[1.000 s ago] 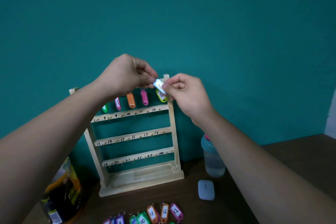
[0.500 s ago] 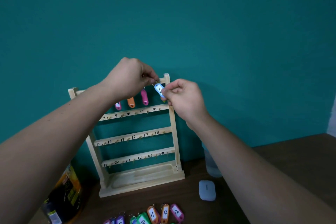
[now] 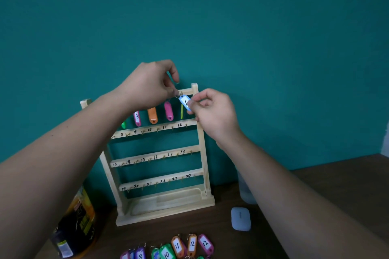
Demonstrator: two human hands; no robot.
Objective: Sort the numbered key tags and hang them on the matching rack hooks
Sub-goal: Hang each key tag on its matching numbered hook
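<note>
Teal wall (image 3: 273, 48) behind, dark wood bench (image 3: 336, 185) below. Wooden rack (image 3: 202, 153) stands upright against the wall, with four rails of small hooks. Lower rails carry handwritten numbers, 8 to 24 legible. Hanging on the top rail: green tag (image 3: 123, 125), pink tag (image 3: 137, 118) marked 3, orange tag (image 3: 152, 114), magenta tag (image 3: 168, 110), and a yellow-green tag (image 3: 181, 110) seen edge-on.

Blue tag (image 3: 184, 101) sits at the rack's 1 o'clock corner, just under the top rail. It is tilted, ring end up toward 11 o'clock. Its number looks like a 6 but is partly covered.

Left hand (image 3: 151, 84) pinches the metal ring (image 3: 177, 95) between thumb and forefinger, right at the rail. Cannot tell whether the ring is over its hook. Right hand (image 3: 210, 111) pinches the tag's lower end with its fingertips.

Handling, as judged:
- The tag is light, rigid plastic with smooth faces, so it may twist or slip in a loose pinch.
- The ring likely swivels freely, so it is the part to aim.
- Best hold is the ring for placing and the tag body by its edges to damp swing.
- The hook is tiny and little force is needed.

Loose tags (image 3: 179, 246) lie in a row at 6 o'clock from the rack; 8, 10, 11, 12, 12 readable. White case (image 3: 240, 218) sits at 5 o'clock, dark container (image 3: 75, 227) at 8 o'clock.
</note>
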